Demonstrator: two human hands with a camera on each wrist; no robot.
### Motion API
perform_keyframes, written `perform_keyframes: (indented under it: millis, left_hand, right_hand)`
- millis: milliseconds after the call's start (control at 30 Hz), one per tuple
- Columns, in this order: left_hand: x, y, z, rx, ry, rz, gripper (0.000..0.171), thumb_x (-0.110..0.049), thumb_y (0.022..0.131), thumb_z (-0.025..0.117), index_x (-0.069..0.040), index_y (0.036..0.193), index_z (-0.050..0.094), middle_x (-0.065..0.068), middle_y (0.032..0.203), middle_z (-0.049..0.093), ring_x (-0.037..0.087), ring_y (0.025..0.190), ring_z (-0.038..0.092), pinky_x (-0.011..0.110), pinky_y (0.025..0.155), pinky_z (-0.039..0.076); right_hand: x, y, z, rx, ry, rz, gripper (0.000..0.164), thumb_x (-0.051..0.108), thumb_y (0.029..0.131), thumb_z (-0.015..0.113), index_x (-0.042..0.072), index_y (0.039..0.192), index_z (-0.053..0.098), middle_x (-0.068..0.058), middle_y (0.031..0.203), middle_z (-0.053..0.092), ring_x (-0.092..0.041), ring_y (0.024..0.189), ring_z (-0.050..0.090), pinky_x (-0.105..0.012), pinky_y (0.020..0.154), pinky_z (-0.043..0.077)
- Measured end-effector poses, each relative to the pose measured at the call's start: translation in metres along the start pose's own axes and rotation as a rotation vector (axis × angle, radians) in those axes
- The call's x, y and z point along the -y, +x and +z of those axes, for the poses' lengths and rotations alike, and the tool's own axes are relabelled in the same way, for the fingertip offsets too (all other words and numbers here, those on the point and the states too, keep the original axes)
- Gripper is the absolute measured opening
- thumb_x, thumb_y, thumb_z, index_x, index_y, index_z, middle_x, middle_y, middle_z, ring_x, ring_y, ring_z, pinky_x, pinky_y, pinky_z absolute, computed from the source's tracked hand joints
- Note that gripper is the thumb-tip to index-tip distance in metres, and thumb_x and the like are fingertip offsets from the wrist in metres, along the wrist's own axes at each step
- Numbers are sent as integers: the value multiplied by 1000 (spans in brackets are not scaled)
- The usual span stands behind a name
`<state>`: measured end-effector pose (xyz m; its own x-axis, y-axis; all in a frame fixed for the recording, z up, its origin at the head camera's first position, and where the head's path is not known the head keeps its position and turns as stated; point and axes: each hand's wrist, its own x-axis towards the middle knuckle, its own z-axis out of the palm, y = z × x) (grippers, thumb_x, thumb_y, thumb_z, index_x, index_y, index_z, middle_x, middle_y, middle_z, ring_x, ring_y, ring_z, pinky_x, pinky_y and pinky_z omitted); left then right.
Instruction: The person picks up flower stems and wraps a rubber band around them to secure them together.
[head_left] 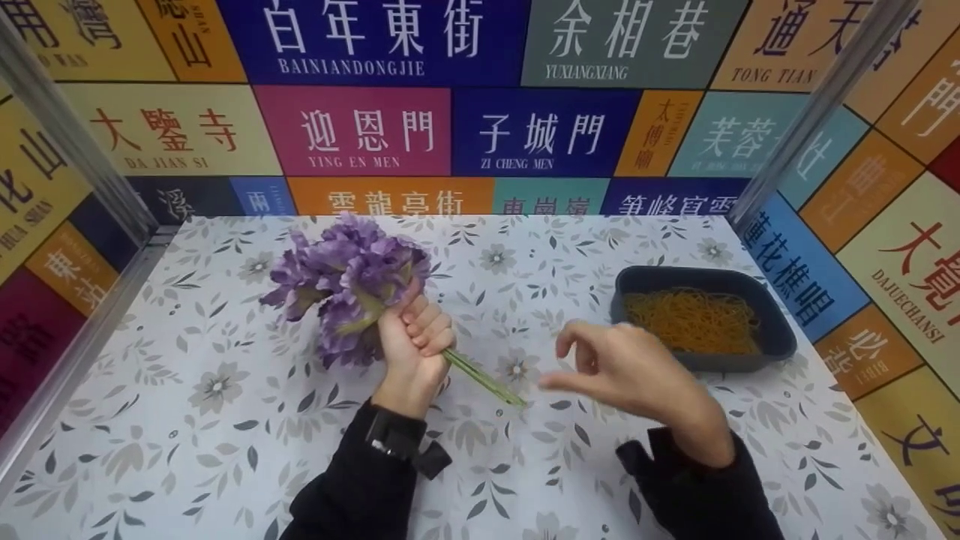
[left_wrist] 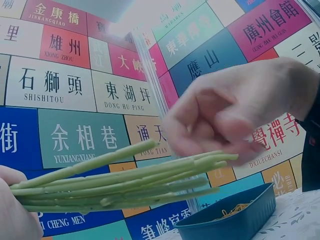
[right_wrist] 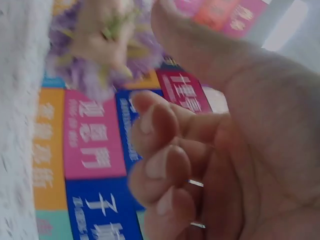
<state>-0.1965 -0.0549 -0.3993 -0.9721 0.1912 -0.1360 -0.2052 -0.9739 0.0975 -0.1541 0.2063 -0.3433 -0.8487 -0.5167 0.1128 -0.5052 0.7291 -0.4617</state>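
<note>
My left hand [head_left: 416, 337] grips a bunch of purple ruffled flowers [head_left: 345, 277] just below the blooms, which lean to the upper left in the head view. Below the fist, green stems [head_left: 484, 375] stick out to the lower right; in the left wrist view their cut ends [left_wrist: 215, 162] are uneven. My right hand [head_left: 630, 367] hovers beyond the stem ends, holding nothing. Its thumb [right_wrist: 200, 47] stands apart from the loosely curled fingers [right_wrist: 160, 165]. In the left wrist view this hand is blurred and overlaps the stem ends.
A dark blue rectangular tub [head_left: 720, 362] stands at the right, behind my right hand. Inside lies a tangle of thin yellow-orange loops [head_left: 694, 319]. The table [head_left: 225, 450] has a leafy floral cover. Colourful sign-printed panels and metal posts [head_left: 817, 105] border it at the back and sides.
</note>
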Motion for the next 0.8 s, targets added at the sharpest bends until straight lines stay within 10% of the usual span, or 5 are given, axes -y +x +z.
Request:
perform_keyframes:
  millis: [167,433,800]
  left_hand:
    - [0,-1,0,-23,7,33,57,-21,107,43,-17,51,34,-6,39,35,4,39,15,17,31,17]
    - [-1,-1,-2,2,-23,80,56,-22,107,43,-16,52,35,-6,40,35,4,39,17,18,32,17]
    - [-3,0,0,46,-55,67,58,-24,108,37,-16,51,35,-5,39,35,4,41,13,17,32,16]
  right_hand:
    - [-44,-3,-26,-208,45,155,35,48,100,62,13,106,68,3,77,65,-16,66,59,-34,62,50]
    - [-115,-8,-34,-109,6,440,60,58,102,50,4,125,64,-16,105,67,-30,89,63,-48,80,52]
    - [-162,5,-6,70,-83,569,47,41,100,62,0,120,70,-22,113,70,-42,102,64,-59,87,49]
